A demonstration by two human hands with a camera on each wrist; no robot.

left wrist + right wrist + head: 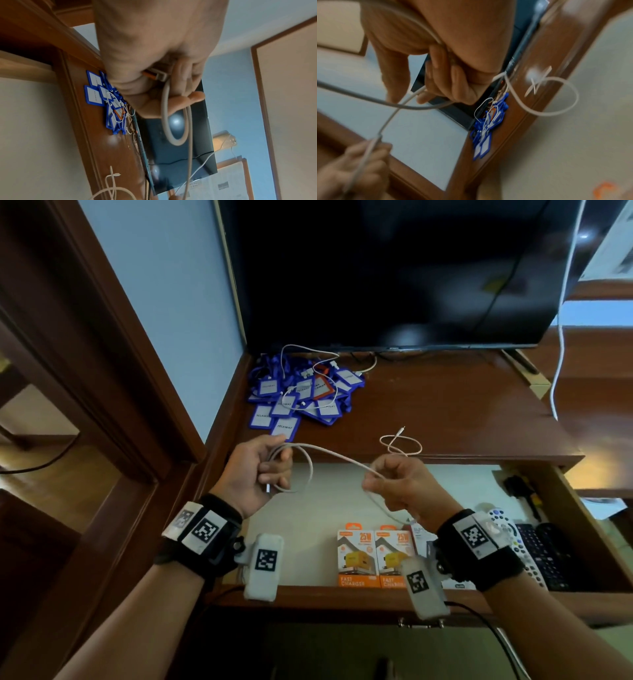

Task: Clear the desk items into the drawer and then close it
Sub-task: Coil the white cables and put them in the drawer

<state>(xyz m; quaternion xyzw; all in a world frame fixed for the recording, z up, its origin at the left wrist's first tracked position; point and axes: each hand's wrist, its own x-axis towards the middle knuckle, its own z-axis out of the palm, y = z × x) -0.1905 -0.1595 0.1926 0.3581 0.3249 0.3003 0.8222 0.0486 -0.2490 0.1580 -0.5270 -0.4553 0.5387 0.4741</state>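
Note:
Both hands hold one white charging cable (329, 455) above the open drawer (308, 515). My left hand (263, 470) grips a coiled loop of the cable (175, 135) and its USB plug (155, 74). My right hand (394, 484) pinches the cable (412, 106) further along. The free end loops on the desk edge (400, 445). A pile of blue badge holders (301, 395) with lanyards and another white cable lies on the desk (445, 412) at the back left.
The drawer holds two orange fast-charger boxes (373, 556) at its front and remote controls (537, 546) at its right. A dark TV screen (394, 268) stands at the back of the desk. A wooden door frame (102, 371) is to the left.

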